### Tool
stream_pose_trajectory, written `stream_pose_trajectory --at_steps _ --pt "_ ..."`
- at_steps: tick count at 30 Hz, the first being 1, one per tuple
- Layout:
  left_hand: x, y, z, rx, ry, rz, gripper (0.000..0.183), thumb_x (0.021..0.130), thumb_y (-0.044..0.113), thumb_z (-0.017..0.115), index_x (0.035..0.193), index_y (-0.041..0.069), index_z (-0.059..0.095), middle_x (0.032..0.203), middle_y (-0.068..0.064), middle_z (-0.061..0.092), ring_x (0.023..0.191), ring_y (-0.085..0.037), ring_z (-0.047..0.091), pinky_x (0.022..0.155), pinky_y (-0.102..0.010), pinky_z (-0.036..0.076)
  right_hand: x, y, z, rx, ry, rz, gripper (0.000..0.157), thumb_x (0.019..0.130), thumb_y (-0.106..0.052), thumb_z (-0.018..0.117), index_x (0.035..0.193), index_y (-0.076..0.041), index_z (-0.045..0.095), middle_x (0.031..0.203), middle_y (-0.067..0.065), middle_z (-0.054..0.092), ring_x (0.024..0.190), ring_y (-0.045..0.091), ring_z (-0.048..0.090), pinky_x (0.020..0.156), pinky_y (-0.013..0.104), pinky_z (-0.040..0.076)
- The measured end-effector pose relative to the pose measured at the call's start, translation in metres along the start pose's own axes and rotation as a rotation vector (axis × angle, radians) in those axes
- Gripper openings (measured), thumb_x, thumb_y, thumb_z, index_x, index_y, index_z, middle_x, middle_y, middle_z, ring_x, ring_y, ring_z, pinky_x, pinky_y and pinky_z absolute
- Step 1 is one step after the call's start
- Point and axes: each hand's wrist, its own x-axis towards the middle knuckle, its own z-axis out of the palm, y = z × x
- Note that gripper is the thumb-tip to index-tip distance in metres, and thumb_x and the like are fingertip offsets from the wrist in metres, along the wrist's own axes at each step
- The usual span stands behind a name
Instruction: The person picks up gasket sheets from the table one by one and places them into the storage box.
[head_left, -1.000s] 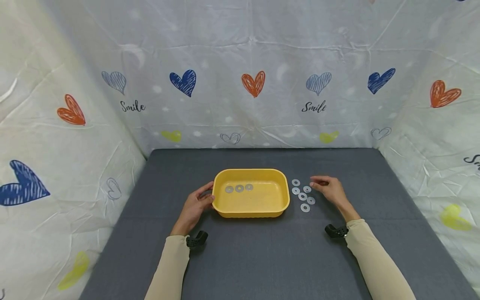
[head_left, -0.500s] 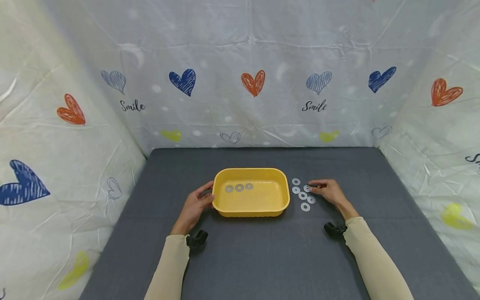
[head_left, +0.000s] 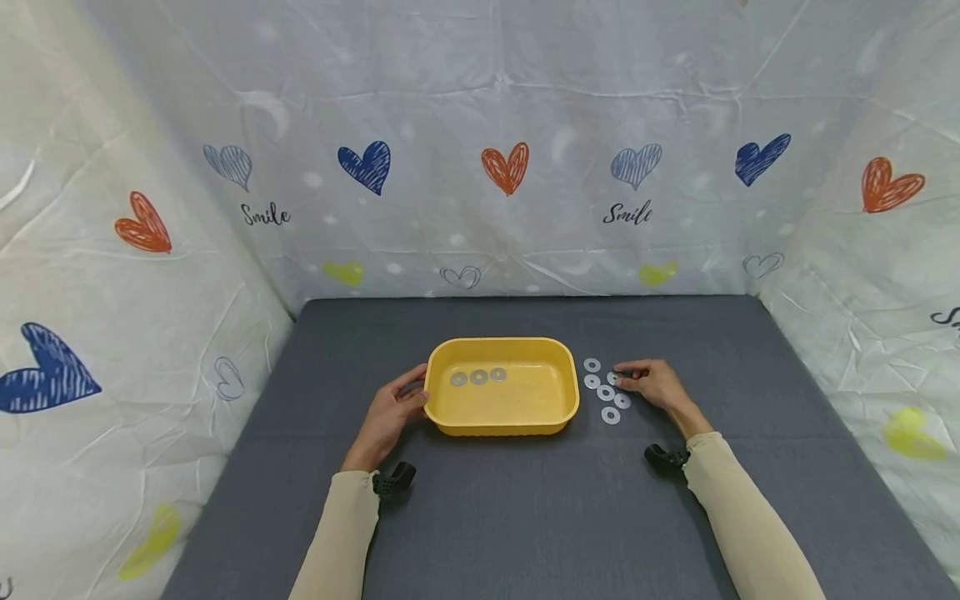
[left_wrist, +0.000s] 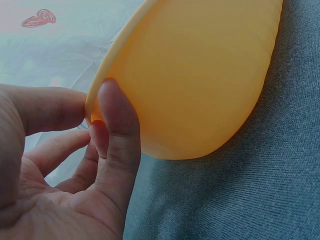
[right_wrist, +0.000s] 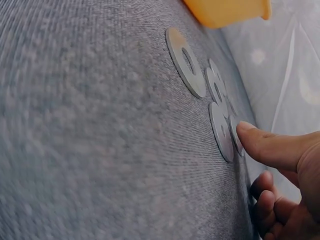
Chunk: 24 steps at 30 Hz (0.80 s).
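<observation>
- At the left end of a yellow, shallow, round-cornered rectangular tray [head_left: 498, 408], the person's bare left hand [head_left: 384, 423] grips its edge between thumb and fingers.
- Inside the tray, which stands on dark grey ribbed cloth [head_left: 487, 517], three flat, round silver metal washers [head_left: 473, 378] lie in a row.
- Just right of the tray, six loose washers [head_left: 600, 394] lie clustered on the cloth.
- Farthest right, the bare right hand [head_left: 651, 383] touches one of these with its thumb; whether it pinches that washer, I cannot tell.
</observation>
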Motion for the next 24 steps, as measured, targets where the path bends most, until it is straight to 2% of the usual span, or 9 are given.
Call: stream_pose_trajectory --at_steps 13,20,24 --pt "-0.0004 -0.0004 0.0008 -0.005 -0.005 0.005 0.057 0.097 0.008 0.059 0.150 0.016 0.041 0.146 -0.011 0.047 0.116 -0.033 0.058 0.076 -0.023 0.056 0.0001 0.0017 0.0029 -0.001 0.043 -0.014 0.025 0.083 -0.010 0.077 0.106 -0.003 0.074 0.081 0.003 0.054 0.072 0.016 0.046 0.066 0.029 0.036" --pt "0.0002 0.0003 0.0002 -0.005 -0.006 0.010 0.057 0.097 0.008 0.059 0.150 0.016 0.041 0.145 -0.010 0.048 0.116 -0.032 0.058 0.077 -0.023 0.056 -0.0024 0.0050 0.0010 0.047 0.054 -0.046 0.024 0.083 -0.009 0.077 0.105 -0.002 0.071 0.096 0.016 0.067 0.068 0.013 0.049 0.063 0.026 0.039" --pt "-0.0002 -0.0025 -0.0008 -0.001 -0.008 0.010 0.057 0.097 0.009 0.059 0.150 0.017 0.041 0.146 -0.010 0.047 0.116 -0.032 0.058 0.078 -0.024 0.056 -0.0049 0.0067 0.0005 0.094 0.044 -0.046 0.020 0.087 -0.006 0.072 0.105 -0.001 0.070 0.094 0.017 0.069 0.071 0.012 0.053 0.066 0.026 0.042"
